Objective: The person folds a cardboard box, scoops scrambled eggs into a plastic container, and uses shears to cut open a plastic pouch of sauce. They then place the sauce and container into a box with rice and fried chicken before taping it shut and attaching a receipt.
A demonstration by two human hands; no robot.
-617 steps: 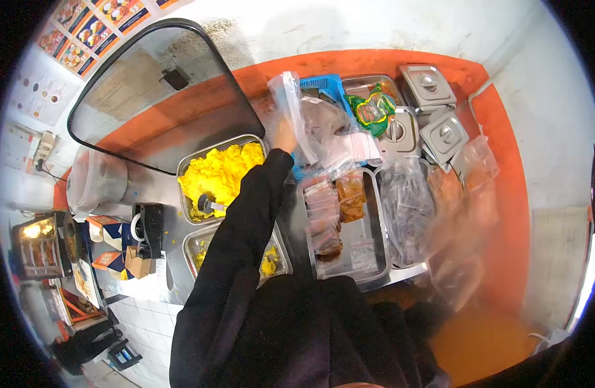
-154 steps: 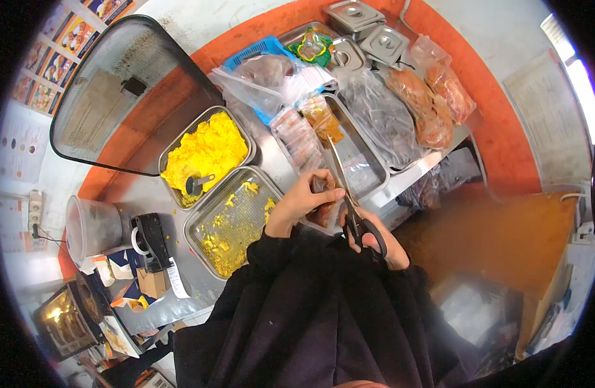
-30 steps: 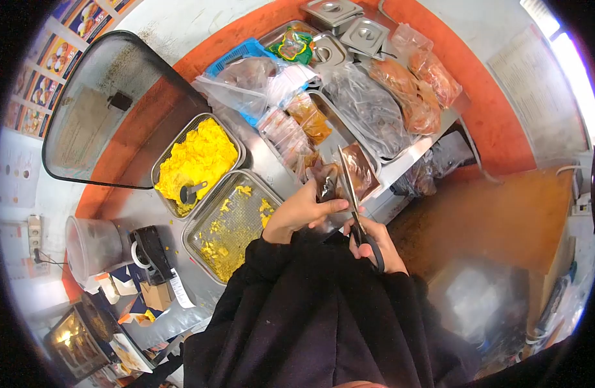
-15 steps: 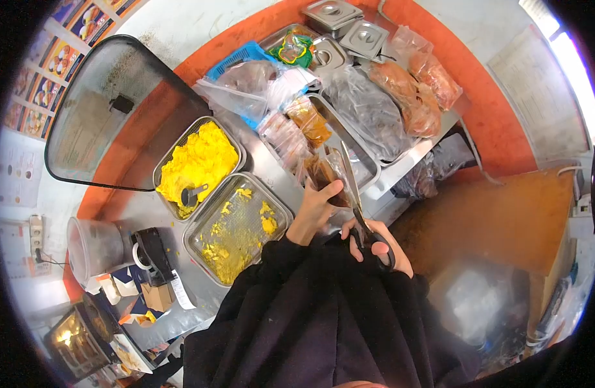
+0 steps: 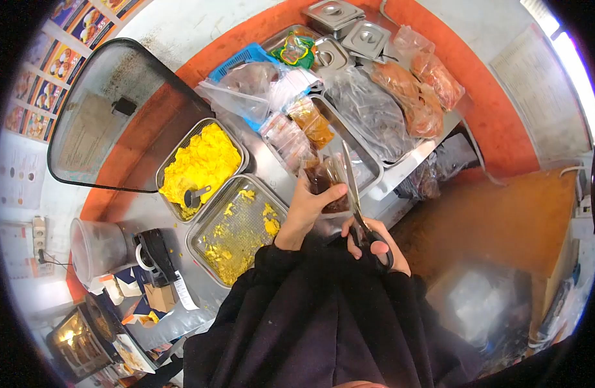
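My left hand [image 5: 310, 205] grips a clear plastic packet of dark brown sauce [image 5: 326, 178], thumb across its front. Closed round the black handles of a pair of scissors [image 5: 351, 173] is my right hand [image 5: 377, 246]; the long metal blades point away from me, right alongside the packet's edge. Just beyond the packet lie a bag of amber sauce [image 5: 311, 123] and some pale pinkish packets [image 5: 287, 139]. They rest over the near side of a metal tray [image 5: 372, 169].
To the left stand a tray heaped with yellow food [image 5: 203, 158] with a black scoop [image 5: 195, 196], and a tray with yellow scraps [image 5: 229, 249]. Bagged food [image 5: 407, 97], lidded steel pans [image 5: 364, 40] and a blue basket [image 5: 242, 58] sit at the back. A clear bucket [image 5: 97, 249] is far left.
The sauce packet has tilted a little in my left hand, which has turned and moved slightly left. The scissors stay at nearly the same place, and the view has shifted slightly.
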